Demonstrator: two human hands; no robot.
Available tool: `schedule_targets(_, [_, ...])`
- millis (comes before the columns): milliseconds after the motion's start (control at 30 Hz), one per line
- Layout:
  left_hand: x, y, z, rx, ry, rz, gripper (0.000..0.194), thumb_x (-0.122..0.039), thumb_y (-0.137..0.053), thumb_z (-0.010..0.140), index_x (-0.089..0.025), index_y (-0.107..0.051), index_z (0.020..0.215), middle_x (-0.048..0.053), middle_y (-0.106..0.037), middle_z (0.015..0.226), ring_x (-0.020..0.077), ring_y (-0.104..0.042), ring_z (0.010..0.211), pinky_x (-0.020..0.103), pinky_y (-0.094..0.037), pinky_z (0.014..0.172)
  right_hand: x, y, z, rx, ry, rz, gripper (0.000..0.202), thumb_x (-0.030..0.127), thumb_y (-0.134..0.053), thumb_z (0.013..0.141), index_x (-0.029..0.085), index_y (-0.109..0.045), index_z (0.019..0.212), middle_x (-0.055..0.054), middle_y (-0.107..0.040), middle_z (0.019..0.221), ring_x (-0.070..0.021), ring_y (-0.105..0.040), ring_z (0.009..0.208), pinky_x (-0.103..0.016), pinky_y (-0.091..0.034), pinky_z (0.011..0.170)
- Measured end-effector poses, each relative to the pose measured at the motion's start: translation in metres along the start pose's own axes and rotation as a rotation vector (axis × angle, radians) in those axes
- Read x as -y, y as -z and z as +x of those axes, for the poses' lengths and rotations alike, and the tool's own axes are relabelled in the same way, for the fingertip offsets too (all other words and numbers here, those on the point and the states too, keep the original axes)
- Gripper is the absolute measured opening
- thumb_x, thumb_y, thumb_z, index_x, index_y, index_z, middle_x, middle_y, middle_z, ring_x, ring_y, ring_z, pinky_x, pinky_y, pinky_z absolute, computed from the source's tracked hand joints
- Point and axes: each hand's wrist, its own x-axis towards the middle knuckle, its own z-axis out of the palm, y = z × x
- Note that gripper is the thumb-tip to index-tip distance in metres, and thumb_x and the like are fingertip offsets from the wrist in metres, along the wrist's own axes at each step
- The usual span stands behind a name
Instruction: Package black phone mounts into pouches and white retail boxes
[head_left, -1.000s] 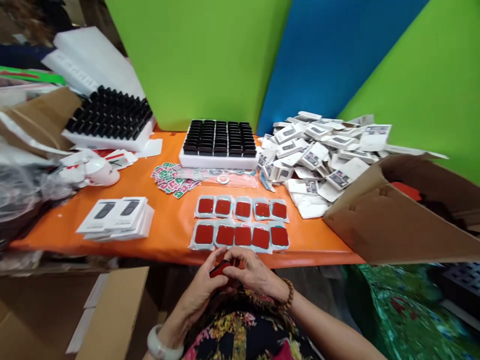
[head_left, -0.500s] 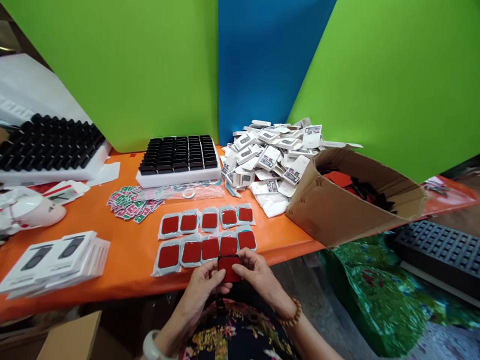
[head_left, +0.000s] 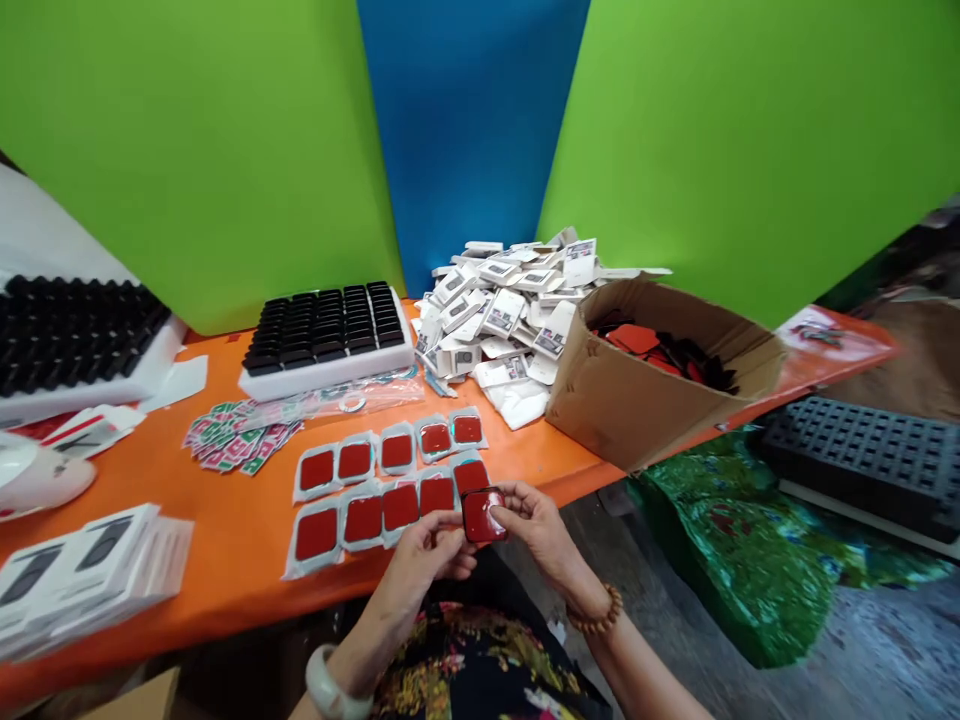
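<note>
Over the table's front edge, my right hand (head_left: 536, 530) grips a red square piece with a black rim (head_left: 480, 518), thumb on its face. My left hand (head_left: 427, 560) is at the piece's left side, thumb and fingers pressed together; whether they pinch its edge is hard to tell. Just beyond, two rows of red squares on pale wrappers (head_left: 316, 535) lie on the orange table (head_left: 247, 530). Leftward are a pile of pink and green cards (head_left: 240, 435) and stacked white boxes (head_left: 97, 570).
White trays of black pieces (head_left: 330, 330) stand at the back left. Behind the rows is a heap of small white boxes (head_left: 499, 310). A cardboard box (head_left: 622, 420) holds red and black pieces. Green plastic (head_left: 750, 560) and a black crate (head_left: 862, 460) are at the right.
The view has turned to the right. My left thumb has come off the red piece's face, and the piece is now tilted, catching light, with my right thumb still on it.
</note>
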Motion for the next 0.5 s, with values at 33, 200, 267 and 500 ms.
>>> schedule_targets(33, [-0.001, 0.001, 0.0, -0.002, 0.003, 0.002, 0.05, -0.046, -0.08, 0.063, -0.013, -0.064, 0.097, 0.006, -0.071, 0.075, 0.0145, -0.066, 0.064, 0.024, -0.053, 0.062, 0.01, 0.009, 0.002, -0.032, 0.044, -0.036, 0.035, 0.042, -0.072, 0.071, 0.018, -0.062, 0.095, -0.001, -0.068, 0.074, -0.0125, -0.059, 0.059, -0.023, -0.043, 0.051])
schedule_targets(200, [-0.007, 0.01, -0.004, -0.029, 0.002, -0.003, 0.048, -0.045, -0.081, 0.061, -0.014, -0.065, 0.093, 0.008, -0.071, 0.078, 0.0155, -0.066, 0.066, 0.026, -0.052, 0.063, 0.111, 0.068, 0.001, -0.308, 0.468, -0.398, 0.033, 0.038, -0.068, 0.077, 0.02, -0.064, 0.103, -0.004, -0.07, 0.085, -0.0151, -0.063, 0.07, -0.029, -0.051, 0.06])
schedule_targets(267, [-0.008, 0.016, -0.01, -0.055, -0.011, -0.013, 0.047, -0.044, -0.081, 0.061, -0.014, -0.065, 0.092, 0.008, -0.071, 0.077, 0.0154, -0.066, 0.065, 0.026, -0.052, 0.063, 0.156, 0.097, 0.003, -0.504, 0.649, -0.534, 0.033, 0.036, -0.071, 0.076, 0.019, -0.066, 0.104, -0.005, -0.07, 0.09, -0.0151, -0.065, 0.076, -0.031, -0.052, 0.067])
schedule_targets(500, [0.004, 0.061, -0.034, -0.227, -0.069, -0.08, 0.047, -0.043, -0.082, 0.062, -0.012, -0.064, 0.092, 0.007, -0.071, 0.078, 0.0128, -0.065, 0.064, 0.024, -0.052, 0.062, 0.218, 0.219, 0.046, -0.668, 0.447, -0.998, 0.047, 0.061, -0.07, 0.067, 0.025, -0.073, 0.097, -0.006, -0.073, 0.071, -0.0098, -0.059, 0.049, -0.031, -0.042, 0.048])
